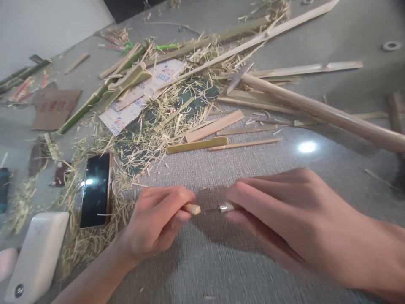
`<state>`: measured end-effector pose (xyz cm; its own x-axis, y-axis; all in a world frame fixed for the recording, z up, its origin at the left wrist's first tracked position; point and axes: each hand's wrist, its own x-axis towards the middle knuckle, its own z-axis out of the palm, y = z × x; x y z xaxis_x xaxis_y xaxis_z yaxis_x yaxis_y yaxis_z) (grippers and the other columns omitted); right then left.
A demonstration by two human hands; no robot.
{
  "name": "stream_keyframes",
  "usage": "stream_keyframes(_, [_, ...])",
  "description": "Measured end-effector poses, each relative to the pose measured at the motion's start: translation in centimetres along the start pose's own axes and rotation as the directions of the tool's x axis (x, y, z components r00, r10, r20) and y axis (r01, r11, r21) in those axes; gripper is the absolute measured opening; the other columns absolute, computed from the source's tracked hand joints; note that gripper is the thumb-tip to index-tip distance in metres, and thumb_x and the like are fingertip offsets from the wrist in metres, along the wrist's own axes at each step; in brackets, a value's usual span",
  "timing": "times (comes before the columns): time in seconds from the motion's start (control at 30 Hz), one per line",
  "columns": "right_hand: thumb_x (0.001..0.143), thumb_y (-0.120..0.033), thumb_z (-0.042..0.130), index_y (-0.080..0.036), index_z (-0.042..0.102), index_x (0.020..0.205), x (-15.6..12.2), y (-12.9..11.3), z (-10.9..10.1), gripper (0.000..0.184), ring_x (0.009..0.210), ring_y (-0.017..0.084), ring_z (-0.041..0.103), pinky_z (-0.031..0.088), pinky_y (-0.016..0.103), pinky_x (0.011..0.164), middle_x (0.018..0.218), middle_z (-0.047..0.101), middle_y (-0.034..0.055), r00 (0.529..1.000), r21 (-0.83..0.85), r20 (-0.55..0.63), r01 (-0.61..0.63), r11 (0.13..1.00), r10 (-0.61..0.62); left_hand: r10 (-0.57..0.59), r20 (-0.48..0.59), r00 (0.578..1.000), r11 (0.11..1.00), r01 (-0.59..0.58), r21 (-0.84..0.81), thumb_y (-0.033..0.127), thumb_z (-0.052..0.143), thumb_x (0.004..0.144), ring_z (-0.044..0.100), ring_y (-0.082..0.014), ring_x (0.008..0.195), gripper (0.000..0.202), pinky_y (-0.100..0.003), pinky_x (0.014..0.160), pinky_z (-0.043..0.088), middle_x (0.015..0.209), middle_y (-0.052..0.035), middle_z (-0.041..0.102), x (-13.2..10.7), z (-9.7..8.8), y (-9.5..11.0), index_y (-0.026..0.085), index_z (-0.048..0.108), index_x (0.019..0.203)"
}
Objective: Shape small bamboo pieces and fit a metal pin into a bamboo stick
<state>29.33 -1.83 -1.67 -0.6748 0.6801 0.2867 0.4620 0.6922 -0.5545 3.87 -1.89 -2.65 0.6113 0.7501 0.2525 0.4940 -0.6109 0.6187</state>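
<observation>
My left hand is closed in a pinch on a small pale bamboo piece, whose end sticks out toward the right. My right hand is wrapped round a tool with a silver metal collar; a thin point runs from the collar toward the bamboo piece. Both hands hover just above the grey textured floor, close to each other. The handle of the tool is hidden inside my right hand.
A black phone and a white power bank lie at the left. Bamboo strips, shavings and printed paper are scattered ahead. A long bamboo pole crosses the right side. Cardboard lies far left.
</observation>
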Motion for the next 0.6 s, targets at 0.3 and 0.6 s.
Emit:
stream_keyframes(0.3, [0.11, -0.022, 0.042, -0.018, 0.042, 0.083, -0.06, 0.01, 0.16, 0.027, 0.055, 0.009, 0.026, 0.019, 0.027, 0.054, 0.068, 0.041, -0.0044, 1.0, -0.052, -0.001, -0.012, 0.999, 0.012, -0.01, 0.0, 1.0, 0.999, 0.01, 0.049, 0.042, 0.03, 0.112, 0.052, -0.0087, 0.054, 0.041, -0.021, 0.054, 0.042, 0.066, 0.0029, 0.058, -0.31, 0.11, -0.07, 0.019, 0.056, 0.089])
stream_keyframes(0.6, [0.11, -0.023, 0.041, -0.018, 0.044, 0.083, -0.06, 0.0, 0.19, 0.028, 0.056, 0.01, 0.027, 0.02, 0.027, 0.055, 0.068, 0.043, -0.0033, 0.999, -0.029, 0.03, -0.034, 0.999, 0.035, -0.003, 0.01, 1.0, 0.999, 0.002, 0.053, 0.041, 0.032, 0.112, 0.05, -0.0086, 0.052, 0.042, -0.021, 0.051, 0.04, 0.064, 0.0027, 0.057, 0.01, 0.21, 0.02, 0.018, 0.057, 0.087])
